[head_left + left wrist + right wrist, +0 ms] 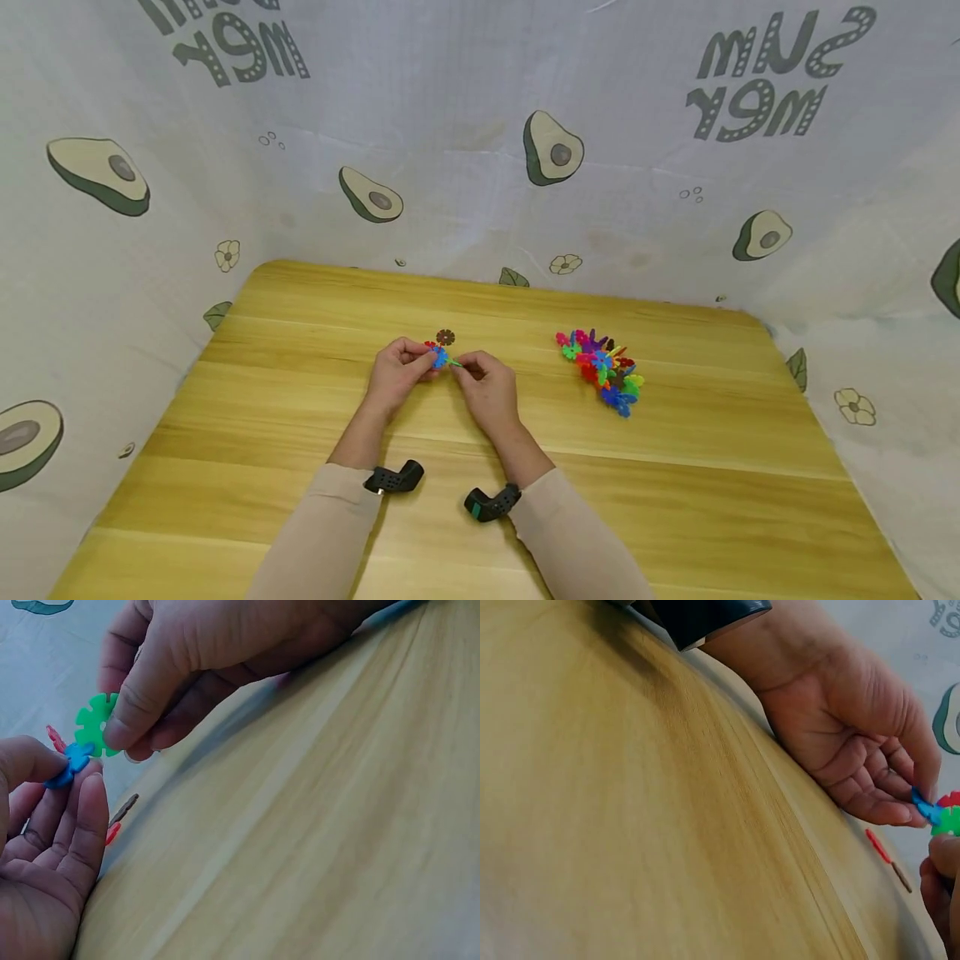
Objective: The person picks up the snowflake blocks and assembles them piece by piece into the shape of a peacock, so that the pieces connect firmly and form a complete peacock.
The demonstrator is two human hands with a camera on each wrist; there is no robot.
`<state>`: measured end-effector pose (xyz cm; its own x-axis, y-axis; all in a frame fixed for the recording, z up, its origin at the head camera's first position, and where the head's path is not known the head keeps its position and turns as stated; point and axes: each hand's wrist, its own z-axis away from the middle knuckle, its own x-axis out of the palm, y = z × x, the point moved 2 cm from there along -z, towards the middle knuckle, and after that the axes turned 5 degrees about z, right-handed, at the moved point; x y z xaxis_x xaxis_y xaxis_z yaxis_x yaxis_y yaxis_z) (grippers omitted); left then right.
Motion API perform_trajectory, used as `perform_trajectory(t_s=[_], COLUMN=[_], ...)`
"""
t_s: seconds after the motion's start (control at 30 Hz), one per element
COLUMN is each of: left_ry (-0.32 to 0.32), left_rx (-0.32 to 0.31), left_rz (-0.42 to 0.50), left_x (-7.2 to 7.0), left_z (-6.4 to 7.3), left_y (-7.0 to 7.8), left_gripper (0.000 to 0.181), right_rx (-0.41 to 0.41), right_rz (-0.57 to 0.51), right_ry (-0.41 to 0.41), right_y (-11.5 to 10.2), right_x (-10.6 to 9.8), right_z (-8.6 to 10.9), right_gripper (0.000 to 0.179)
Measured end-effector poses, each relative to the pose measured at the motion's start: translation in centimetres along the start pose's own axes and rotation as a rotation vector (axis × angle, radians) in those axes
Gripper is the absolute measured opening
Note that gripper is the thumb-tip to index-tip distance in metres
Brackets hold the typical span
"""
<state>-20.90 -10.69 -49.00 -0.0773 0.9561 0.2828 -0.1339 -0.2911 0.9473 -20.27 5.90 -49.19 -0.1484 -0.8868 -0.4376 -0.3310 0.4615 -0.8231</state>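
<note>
My left hand (396, 375) pinches a blue notched snowflake disc (75, 761) between thumb and fingers. Between my right hand's (491, 392) thumb and fingers is a green snowflake disc (94, 724), its edge meeting the blue one. Behind these two, a pinkish-red disc (949, 799) shows beside the blue disc in both wrist views. Just past my left fingertips are a brown disc (446, 337) and a red disc (877, 845), close together near the tabletop. Part of the green disc is hidden under my right thumb.
A heap of many-coloured snowflake discs (603, 371) lies to the right of my hands on the wooden table (300, 350). A white curtain (465, 100) printed with avocados hangs around the table's back and sides. Each wrist carries a black camera mount (491, 503).
</note>
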Motion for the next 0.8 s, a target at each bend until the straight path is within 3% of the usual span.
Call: perform_trajectory(t_s=[0.2, 0.57, 0.67, 0.73, 0.8], left_ry=[-0.025, -0.055, 0.014, 0.112, 0.218], left_rx=[0.008, -0.031, 0.025, 0.076, 0.131], left_rz=[-0.013, 0.05, 0.05, 0.092, 0.161], left_x=[0.0, -0.3, -0.1, 0.0, -0.4], left_z=[0.1, 0.2, 0.2, 0.2, 0.0], left_y=[0.0, 0.2, 0.1, 0.2, 0.3], left_gripper=[0.014, 0.016, 0.017, 0.016, 0.013], right_rx=[-0.051, -0.022, -0.006, 0.004, -0.031], right_rz=[0.029, -0.069, 0.005, 0.131, 0.328], right_ry=[0.008, -0.011, -0.033, -0.094, -0.207], right_y=[-0.1, 0.1, -0.1, -0.1, -0.2], right_x=[-0.3, -0.1, 0.5, 1.1, 1.8], right_z=[0.0, -0.3, -0.5, -0.8, -1.1], right_gripper=[0.004, 0.007, 0.016, 0.03, 0.043])
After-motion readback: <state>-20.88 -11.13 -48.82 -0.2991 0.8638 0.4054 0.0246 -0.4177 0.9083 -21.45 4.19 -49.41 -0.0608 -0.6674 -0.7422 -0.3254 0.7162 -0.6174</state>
